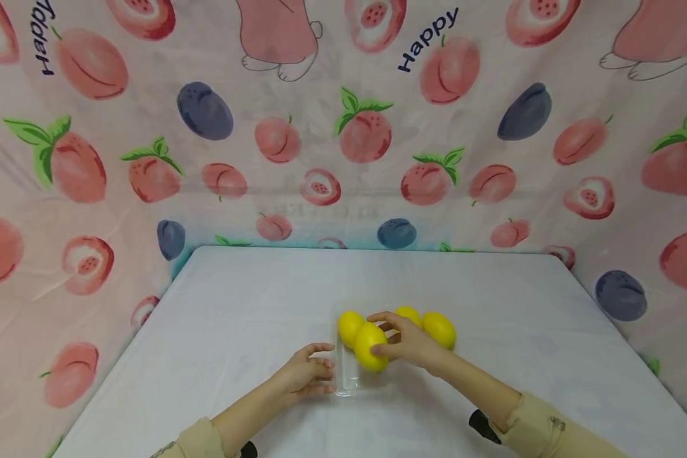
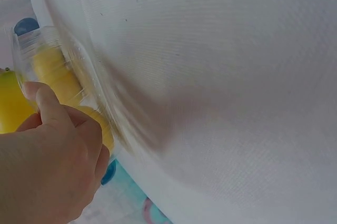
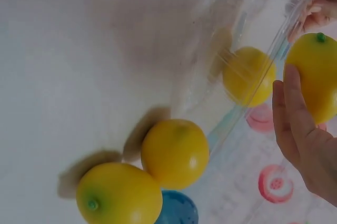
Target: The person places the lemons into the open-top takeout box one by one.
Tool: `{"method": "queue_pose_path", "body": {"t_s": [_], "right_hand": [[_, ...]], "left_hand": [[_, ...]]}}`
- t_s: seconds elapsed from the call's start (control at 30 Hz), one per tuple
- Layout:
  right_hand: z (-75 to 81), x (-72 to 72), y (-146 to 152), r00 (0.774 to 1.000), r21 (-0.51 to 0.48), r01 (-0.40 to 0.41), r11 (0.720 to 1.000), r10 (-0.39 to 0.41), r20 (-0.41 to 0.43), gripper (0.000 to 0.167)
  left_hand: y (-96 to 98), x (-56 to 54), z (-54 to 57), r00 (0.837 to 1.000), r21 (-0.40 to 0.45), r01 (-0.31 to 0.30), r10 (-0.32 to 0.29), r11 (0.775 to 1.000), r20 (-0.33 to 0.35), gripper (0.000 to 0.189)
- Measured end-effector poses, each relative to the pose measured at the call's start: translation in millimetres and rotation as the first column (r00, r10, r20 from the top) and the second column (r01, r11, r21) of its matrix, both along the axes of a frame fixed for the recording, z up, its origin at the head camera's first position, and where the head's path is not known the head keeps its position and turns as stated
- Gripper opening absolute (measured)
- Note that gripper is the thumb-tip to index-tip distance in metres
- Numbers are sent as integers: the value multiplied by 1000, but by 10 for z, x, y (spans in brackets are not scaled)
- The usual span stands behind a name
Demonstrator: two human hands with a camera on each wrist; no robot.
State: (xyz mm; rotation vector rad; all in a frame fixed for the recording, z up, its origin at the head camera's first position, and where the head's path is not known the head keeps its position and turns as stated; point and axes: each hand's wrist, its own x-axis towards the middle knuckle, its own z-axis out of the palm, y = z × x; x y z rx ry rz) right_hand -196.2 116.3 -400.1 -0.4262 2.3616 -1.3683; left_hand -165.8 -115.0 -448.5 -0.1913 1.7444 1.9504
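Note:
A yellow toy lemon [image 1: 371, 347] with a small green tip is held in my right hand [image 1: 409, 342], thumb on the near side and fingers round the far side. It is above a clear plastic tray [image 1: 348, 385]. At the tray's left wall my left hand [image 1: 305, 374] holds the edge, and the left wrist view shows its fingers [image 2: 47, 103] at the rim. Inside the tray lies a second lemon [image 3: 248, 76]. Two more lemons, one [image 3: 175, 153] beside the tray and another [image 3: 119, 193] touching it, rest on the table to the right.
The white-covered table [image 1: 252, 292] runs back to a hanging cloth [image 1: 320, 146] printed with peaches and plums. Dark objects show by the cuffs, one [image 1: 483, 426] under the right forearm and another [image 1: 249, 450] at the left sleeve.

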Motion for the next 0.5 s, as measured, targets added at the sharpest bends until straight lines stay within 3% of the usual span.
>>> {"method": "queue_pose_path", "body": {"t_s": [0.23,0.5], "right_hand": [[-86,10,-102,999,-21,-48,999,48,-9,53],[-180,56,-205,996,39,-72,997,73,-51,53]], "left_hand": [[7,1,5,1000,-5,-1,1,1000,4,51],[8,8,8,1000,-17,6,-6,1000,2,50]]}}
